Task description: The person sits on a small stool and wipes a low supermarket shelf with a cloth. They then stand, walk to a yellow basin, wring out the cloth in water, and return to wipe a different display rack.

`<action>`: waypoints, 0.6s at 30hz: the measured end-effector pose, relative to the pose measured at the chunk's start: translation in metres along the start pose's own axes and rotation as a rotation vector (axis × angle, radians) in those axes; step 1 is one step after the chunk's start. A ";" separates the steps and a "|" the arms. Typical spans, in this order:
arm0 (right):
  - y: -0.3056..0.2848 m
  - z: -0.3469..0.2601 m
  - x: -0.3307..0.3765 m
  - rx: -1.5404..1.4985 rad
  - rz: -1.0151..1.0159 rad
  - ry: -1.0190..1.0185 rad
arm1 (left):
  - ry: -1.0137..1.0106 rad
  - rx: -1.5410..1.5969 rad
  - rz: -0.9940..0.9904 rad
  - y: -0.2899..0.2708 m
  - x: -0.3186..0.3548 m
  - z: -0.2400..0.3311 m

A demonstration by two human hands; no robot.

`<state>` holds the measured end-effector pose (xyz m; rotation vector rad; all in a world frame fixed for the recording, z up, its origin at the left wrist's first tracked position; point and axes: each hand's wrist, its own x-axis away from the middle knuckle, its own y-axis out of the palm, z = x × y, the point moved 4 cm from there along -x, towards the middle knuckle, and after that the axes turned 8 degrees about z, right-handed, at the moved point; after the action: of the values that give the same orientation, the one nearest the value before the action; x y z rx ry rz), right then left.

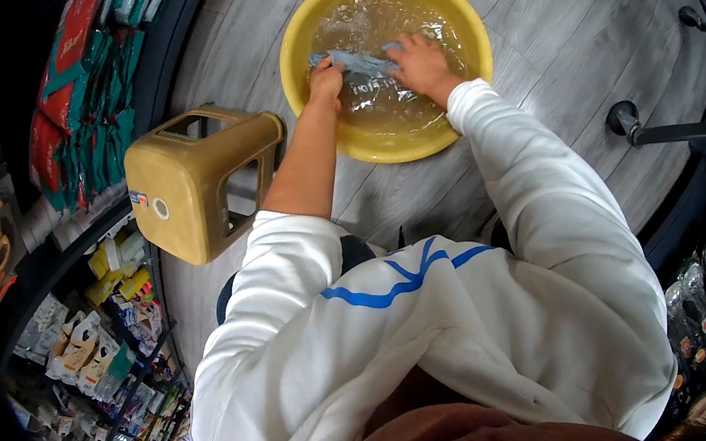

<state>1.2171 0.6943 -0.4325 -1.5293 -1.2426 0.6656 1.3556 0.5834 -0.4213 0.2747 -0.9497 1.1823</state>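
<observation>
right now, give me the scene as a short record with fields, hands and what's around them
left hand: grips left end of light blue cloth
right hand: on the cloth's right end, grip unclear
container: round yellow basin, holding water
beside: tan stool, left of the basin
floor: grey, wood-look planks
</observation>
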 end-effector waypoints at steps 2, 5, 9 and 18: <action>-0.003 0.008 -0.003 -0.112 0.097 0.262 | 0.018 -0.138 -0.044 -0.006 -0.026 -0.022; 0.022 0.020 -0.017 -0.469 0.304 0.647 | -0.140 -0.145 -0.189 0.010 -0.009 -0.011; -0.015 -0.068 -0.010 -0.861 0.448 0.285 | -0.466 0.237 -0.405 0.017 0.011 0.010; -0.071 -0.137 0.004 -0.739 0.709 0.117 | -0.193 0.601 -0.985 0.024 -0.017 0.009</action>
<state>1.3118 0.6462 -0.3203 -2.6426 -0.8677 0.5577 1.3293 0.5760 -0.4347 1.2038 -0.4636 0.4820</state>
